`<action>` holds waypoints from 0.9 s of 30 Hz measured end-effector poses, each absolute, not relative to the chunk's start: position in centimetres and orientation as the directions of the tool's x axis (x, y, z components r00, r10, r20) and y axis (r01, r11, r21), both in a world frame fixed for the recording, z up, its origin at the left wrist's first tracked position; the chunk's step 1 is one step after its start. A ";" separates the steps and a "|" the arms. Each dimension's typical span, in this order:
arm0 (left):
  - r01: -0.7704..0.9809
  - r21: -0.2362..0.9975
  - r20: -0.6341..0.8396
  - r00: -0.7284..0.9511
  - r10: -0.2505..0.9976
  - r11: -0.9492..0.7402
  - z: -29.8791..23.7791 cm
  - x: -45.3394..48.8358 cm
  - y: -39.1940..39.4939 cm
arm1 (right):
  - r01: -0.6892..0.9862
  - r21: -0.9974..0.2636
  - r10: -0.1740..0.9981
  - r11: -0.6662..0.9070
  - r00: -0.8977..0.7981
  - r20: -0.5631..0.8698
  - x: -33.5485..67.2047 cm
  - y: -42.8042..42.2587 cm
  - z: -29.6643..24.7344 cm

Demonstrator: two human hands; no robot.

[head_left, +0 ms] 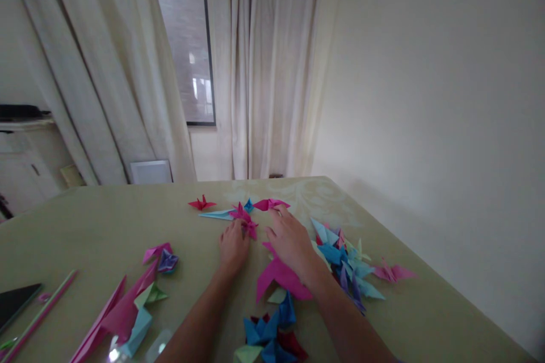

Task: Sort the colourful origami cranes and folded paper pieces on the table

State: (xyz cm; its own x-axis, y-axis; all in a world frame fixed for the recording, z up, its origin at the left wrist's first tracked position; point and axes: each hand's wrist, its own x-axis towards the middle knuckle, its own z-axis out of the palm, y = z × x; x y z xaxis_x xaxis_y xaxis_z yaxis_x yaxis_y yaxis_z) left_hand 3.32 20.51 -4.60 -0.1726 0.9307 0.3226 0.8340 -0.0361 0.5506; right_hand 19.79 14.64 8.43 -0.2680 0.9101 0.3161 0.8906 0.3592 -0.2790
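My left hand point(235, 247) has its fingers curled against a bright pink origami figure point(243, 215) with pointed petals or wings. My right hand point(293, 243) reaches farther forward, its fingertips touching a pink origami bird point(269, 204) while its thumb stands apart. Beside these lie a small blue folded piece point(248, 205), a long light-blue paper piece point(218, 214) and a red paper crane point(201, 203). Under my right wrist a large magenta folded paper point(281, 279) is partly covered.
A pile of colourful origami point(347, 261) lies at the right, with a pink crane point(394, 272) near the edge. Blue and red folded pieces point(264, 330) are in front. Left are long pink folded paper point(128, 306), a purple paper flower point(168, 261), a green-pink stick point(46, 309) and a dark flat object point(17, 300).
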 end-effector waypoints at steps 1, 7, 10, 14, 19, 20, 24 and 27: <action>0.820 0.571 0.310 -0.163 0.937 -0.046 -4.6 3.2 20.5 | 0.889 -0.277 0.910 0.364 -0.277 0.308 19.9 14.6 8.6; 0.745 0.663 0.325 -0.202 0.924 -0.071 -4.4 2.8 20.6 | 0.898 -0.266 0.921 0.350 -0.279 0.271 19.9 14.6 9.1; 0.800 0.600 0.337 -0.221 0.915 -0.028 -4.1 3.3 20.2 | 0.908 -0.261 0.929 0.328 -0.261 0.261 20.2 14.7 9.0; 0.862 0.505 0.366 -0.167 0.916 -0.044 -4.0 4.0 19.6 | 0.914 -0.255 0.931 0.315 -0.245 0.271 20.7 14.9 8.9; 0.860 0.473 0.378 0.001 0.926 -0.194 -4.8 4.0 19.4 | 0.924 -0.237 0.938 0.300 -0.240 0.250 20.8 15.1 8.9; 0.828 0.522 0.382 -0.010 0.924 -0.207 -5.0 3.8 19.6 | 0.923 -0.238 0.939 0.301 -0.244 0.242 20.9 15.1 8.9; 0.586 0.757 0.430 -0.114 0.896 -0.289 -4.8 3.2 20.5 | 0.899 -0.263 0.921 0.350 -0.281 0.269 21.2 15.3 8.8; 0.302 0.862 0.444 -0.065 0.894 -0.406 -3.1 3.0 20.6 | 0.869 -0.313 0.904 0.384 -0.284 0.320 21.2 15.4 8.8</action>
